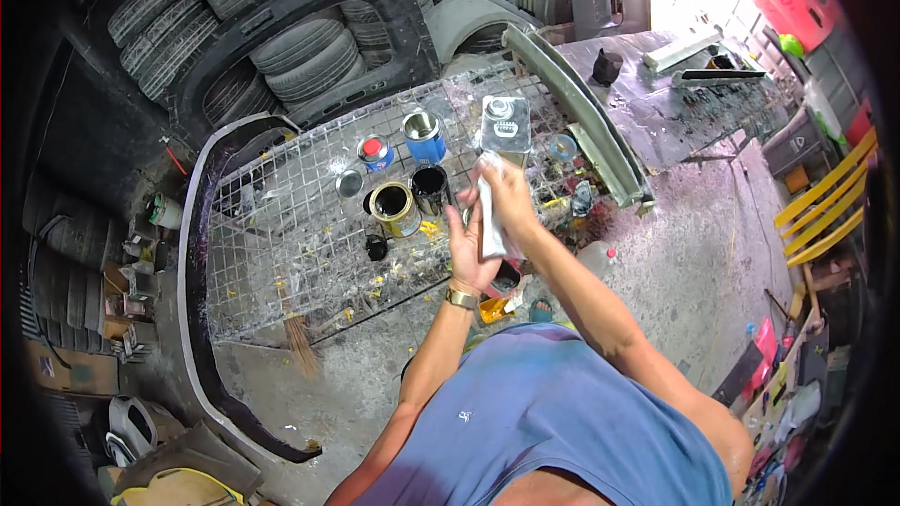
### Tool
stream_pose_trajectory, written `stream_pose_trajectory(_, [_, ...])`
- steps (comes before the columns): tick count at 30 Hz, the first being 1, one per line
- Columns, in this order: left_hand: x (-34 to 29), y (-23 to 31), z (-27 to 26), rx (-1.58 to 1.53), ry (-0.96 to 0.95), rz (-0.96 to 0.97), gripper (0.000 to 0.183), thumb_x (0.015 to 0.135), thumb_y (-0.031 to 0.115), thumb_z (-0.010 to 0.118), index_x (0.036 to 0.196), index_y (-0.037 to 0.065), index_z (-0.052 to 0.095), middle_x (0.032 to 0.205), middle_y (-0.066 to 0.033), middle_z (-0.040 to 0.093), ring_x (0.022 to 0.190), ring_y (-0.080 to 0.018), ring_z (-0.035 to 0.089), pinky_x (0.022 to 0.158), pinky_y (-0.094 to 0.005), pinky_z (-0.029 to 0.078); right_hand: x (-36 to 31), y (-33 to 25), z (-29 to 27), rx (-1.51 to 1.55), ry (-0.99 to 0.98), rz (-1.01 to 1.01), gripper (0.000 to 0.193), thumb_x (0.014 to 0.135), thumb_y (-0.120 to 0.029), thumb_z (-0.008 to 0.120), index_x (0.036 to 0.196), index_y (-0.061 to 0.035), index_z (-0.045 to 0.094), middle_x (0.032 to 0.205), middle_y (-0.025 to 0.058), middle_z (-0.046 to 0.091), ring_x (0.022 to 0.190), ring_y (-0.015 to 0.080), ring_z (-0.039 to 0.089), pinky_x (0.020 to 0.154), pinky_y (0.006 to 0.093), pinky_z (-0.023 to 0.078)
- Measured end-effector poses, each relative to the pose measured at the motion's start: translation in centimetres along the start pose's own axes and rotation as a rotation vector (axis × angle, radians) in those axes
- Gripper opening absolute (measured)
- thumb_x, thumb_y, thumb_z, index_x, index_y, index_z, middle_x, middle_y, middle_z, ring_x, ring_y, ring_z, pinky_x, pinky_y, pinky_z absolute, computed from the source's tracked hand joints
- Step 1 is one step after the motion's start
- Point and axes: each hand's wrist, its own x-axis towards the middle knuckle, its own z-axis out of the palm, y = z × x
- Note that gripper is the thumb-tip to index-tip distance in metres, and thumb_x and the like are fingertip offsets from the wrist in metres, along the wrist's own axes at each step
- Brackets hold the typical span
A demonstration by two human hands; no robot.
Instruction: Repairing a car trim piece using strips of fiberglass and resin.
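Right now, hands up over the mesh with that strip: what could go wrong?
1. Both hands, left hand and right hand, hold the pale strip right above the open paint cans; a swing might tip one.
2. The wire mesh top has gaps, so spilled paint would likely drip through.
3. The rectangular metal can stands just beyond the strip and could get knocked.

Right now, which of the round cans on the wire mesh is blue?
The open can standing farthest back, beside the red-capped one; the two open cans nearer the hands are gold and black.
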Motion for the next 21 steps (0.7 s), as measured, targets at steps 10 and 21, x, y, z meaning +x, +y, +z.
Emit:
stream_pose_trajectory(10, [1.8,0.9,4.2,0.025,-0.179,0.13,0.082,0.086,0.074,0.033,0.146,0.019,0.027,0.146,-0.0127,0.037,0.131,-0.0306,0.038,0.108,-0.0447,0.033,-7.1,-0.9,4.4,-0.963,-0.199,-0.6,0.048,0.088,-0.019,0.057,0.132,-0.0015,0.045,0.131,0.0195,0.051,0.128,0.0347,0.043,0.111,0.0504,0.023])
stream_pose_trajectory(21, [0.8,-1.5,5.7,1.269,-0.215,0.614,0.065,0.092,0.021,0.061,0.146,0.011,0.027,0.147,-0.0111,0.032,0.134,-0.0227,0.034,0.11,-0.0404,0.03,-3.6,-5.8,-5.2,0.566,-0.19,-0.009,0.037,0.097,-0.027,0.044,0.118,0.0028,0.051,0.103,0.0152,0.065,0.091,0.023,0.064,0.087,0.036,0.051])
